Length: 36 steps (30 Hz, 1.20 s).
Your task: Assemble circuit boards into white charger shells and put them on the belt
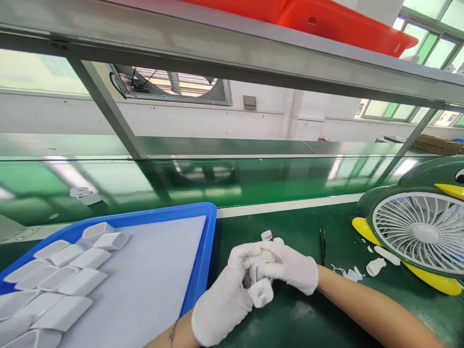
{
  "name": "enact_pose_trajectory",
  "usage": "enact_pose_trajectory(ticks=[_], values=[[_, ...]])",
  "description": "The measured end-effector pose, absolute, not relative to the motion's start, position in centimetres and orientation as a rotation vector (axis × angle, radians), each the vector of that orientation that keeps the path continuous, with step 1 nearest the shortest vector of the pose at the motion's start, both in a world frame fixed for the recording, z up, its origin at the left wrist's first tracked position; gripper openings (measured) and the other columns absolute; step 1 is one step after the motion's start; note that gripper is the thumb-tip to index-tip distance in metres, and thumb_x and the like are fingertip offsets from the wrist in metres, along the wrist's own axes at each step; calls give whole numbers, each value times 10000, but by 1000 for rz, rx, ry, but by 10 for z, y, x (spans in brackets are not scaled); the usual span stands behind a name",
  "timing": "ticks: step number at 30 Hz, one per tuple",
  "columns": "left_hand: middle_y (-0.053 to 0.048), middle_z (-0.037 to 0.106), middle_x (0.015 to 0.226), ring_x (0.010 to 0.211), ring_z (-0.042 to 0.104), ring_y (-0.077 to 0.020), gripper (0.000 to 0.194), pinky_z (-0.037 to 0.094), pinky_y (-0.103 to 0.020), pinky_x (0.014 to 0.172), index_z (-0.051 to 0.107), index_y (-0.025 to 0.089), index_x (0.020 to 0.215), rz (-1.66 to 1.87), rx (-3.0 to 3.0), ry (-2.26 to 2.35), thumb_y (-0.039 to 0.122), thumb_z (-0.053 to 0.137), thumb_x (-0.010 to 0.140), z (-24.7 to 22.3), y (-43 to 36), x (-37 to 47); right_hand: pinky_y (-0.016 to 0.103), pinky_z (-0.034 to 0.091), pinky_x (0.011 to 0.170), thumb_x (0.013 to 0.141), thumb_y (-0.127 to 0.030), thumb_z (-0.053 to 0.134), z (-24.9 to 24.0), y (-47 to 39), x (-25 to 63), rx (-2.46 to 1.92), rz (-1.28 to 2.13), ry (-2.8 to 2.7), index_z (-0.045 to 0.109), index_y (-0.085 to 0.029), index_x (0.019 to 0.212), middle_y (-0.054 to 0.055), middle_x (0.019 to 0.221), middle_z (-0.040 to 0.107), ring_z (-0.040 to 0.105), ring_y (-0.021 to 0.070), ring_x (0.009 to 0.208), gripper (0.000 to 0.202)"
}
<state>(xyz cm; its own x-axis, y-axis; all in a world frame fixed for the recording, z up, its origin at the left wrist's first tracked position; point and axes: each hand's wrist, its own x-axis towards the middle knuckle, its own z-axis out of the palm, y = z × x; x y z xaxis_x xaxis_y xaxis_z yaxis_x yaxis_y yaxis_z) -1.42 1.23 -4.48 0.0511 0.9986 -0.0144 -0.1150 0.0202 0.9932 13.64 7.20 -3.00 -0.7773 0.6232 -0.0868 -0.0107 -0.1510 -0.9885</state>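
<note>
Both of my hands wear white gloves and meet over the green bench. My left hand [226,295] is closed around a small white plastic part [261,293], whose square, rounded end sticks out below the fingers. From the right, my right hand [290,266] closes on the same part, its fingers pressed against the top. A smaller white piece [267,235] with a bit of red wire shows just above my fingers; whether it joins the held part is hidden. The gloves cover most of the part's middle.
Left of my hands, a blue tray [212,232] bears several white hollow plastic housings [85,280]. To the right are black tweezers [322,246], white scraps [351,274] and a green and yellow fan [424,232]. A metal shelf [232,53] with red bins [326,24] crosses overhead.
</note>
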Motion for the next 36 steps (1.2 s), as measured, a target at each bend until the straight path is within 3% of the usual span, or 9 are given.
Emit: enact_pose_trajectory(ticks=[4, 8, 10, 13, 19, 25, 29, 34, 36], values=[[-6, 619, 926, 572, 580, -104, 453, 479, -210, 439, 514, 264, 945, 1258, 1106, 1046, 134, 734, 571, -28, 17, -12, 318, 507, 715, 859, -608, 508, -24, 79, 139, -613, 2212, -1370, 606, -189, 1134, 57, 906, 648, 609, 152, 749, 510], [62, 610, 592, 373, 535, -81, 303, 436, -180, 375, 459, 219, 859, 1167, 1019, 1061, 316, 715, 728, -12, 25, -17, 424, 456, 926, 868, -458, 609, -18, 85, 147, -591, 2005, -1356, 540, -227, 1257, 107, 1221, 621, 608, 222, 1064, 458], [26, 647, 596, 306, 519, -78, 346, 360, -160, 304, 438, 197, 740, 1137, 955, 1077, 432, 692, 741, -10, 32, -22, 452, 409, 998, 874, -401, 617, -14, 90, 151, -607, 1931, -1334, 560, -224, 1242, 119, 1312, 576, 555, 243, 1178, 412], [-33, 696, 669, 239, 465, -56, 415, 265, -154, 254, 402, 193, 675, 1196, 850, 1092, 546, 605, 756, -15, 42, -30, 450, 406, 1009, 869, -393, 618, -12, 97, 151, -678, 1916, -1324, 594, -203, 1199, 131, 1304, 586, 567, 250, 1174, 381], [34, 566, 487, 241, 389, -40, 432, 274, -161, 288, 441, 185, 687, 1284, 810, 1130, 596, 531, 783, -22, 52, -32, 400, 459, 931, 872, -499, 561, -11, 99, 123, -694, 1899, -1595, 603, -153, 1145, 121, 1092, 658, 630, 215, 1009, 442], [78, 572, 547, 359, 523, -111, 538, 421, -204, 373, 407, 158, 1149, 1330, 1085, 1216, 347, 679, 725, -27, 60, -40, 339, 507, 700, 821, -492, 602, -4, 106, 88, -725, 1697, -1891, 604, -165, 1017, 13, 744, 625, 605, 152, 651, 381], [-37, 692, 902, 785, 697, -186, 764, 556, -298, 710, 296, 168, 1322, 1306, 1355, 1273, 117, 667, 656, -23, 72, -60, 335, 479, 851, 717, -285, 734, -2, 123, 74, -786, 1405, -2028, 614, -191, 1012, 24, 964, 645, 607, 181, 897, 332], [-86, 638, 1225, 1210, 545, -275, 449, 409, -371, 1025, 621, 200, 1084, 1267, 1604, 1590, 35, 684, 672, 15, 79, -126, 343, 468, 885, 755, -200, 709, 3, 176, 72, -975, 1073, -2125, 616, -208, 1057, 23, 1070, 627, 591, 178, 947, 316], [-82, 639, 1195, 1167, 563, -272, 192, 434, -395, 990, 656, 165, 956, 1276, 1602, 1820, 101, 667, 775, 34, 70, -161, 381, 436, 946, 792, -183, 691, 6, 207, 84, -1115, 938, -2093, 617, -178, 1051, 52, 1098, 613, 571, 193, 1006, 270]])
